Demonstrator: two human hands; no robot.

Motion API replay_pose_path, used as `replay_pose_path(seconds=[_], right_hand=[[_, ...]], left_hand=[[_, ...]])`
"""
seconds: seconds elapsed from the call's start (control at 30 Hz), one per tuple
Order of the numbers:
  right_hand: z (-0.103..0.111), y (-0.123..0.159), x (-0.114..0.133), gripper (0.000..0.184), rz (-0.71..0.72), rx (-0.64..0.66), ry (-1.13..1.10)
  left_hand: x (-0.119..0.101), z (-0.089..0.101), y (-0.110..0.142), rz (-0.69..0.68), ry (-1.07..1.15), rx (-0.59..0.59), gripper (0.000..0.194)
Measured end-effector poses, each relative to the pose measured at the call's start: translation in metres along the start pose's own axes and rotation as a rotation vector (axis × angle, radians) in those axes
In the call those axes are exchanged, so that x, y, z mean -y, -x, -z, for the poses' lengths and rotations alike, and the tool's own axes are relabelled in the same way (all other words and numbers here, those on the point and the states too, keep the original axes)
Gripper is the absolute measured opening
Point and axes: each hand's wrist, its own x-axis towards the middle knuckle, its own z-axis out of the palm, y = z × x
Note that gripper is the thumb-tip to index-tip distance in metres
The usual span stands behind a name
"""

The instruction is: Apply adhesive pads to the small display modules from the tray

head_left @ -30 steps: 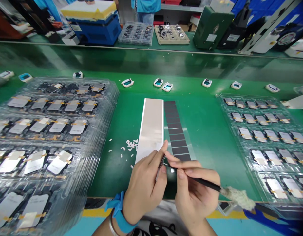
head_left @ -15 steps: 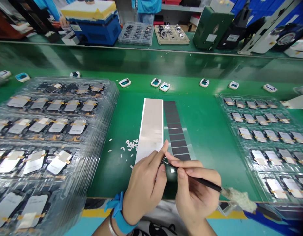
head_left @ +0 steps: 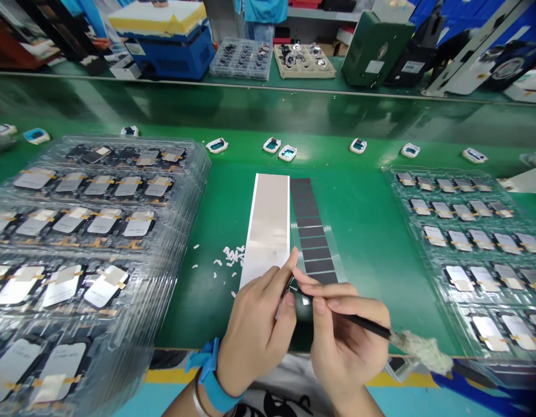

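Note:
My left hand is closed, its thumb and index finger pinching a small dark-edged part that is mostly hidden by the fingers. In my right hand lies a slim black tweezers-like tool, held like a pen. Whitish wrapping covers its rear section. Its front end reaches the small part between both hands, where the fingertips almost meet. Just beyond the hands lie a long beige sheet with white edges and a clear strip of black rectangular stickers.
Stacked clear trays of flat screen modules stand at left; another such tray lies at right. Small white scraps are scattered left of the sheet. Several white watch-like cases line the green belt. Behind is a shelf with a blue machine.
The white cases on the belt have shifted slightly left. Both hands keep nearly the same place and grip, with only a slight movement at the fingertips.

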Motion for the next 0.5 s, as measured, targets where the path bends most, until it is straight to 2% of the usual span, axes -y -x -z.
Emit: replay_pose_path(seconds=[0.13, 0.5], right_hand=[[0.0005, -0.0001, 0.0016, 0.024, 0.002, -0.052, -0.020], [0.0009, -0.0006, 0.0011, 0.027, 0.026, 0.017, 0.008]], left_hand=[[-0.0011, -0.0010, -0.0022, -0.027, -0.059, 0.008, 0.053], [-0.0024, -0.0023, -0.0031, -0.012, -0.140, 0.002, 0.055]])
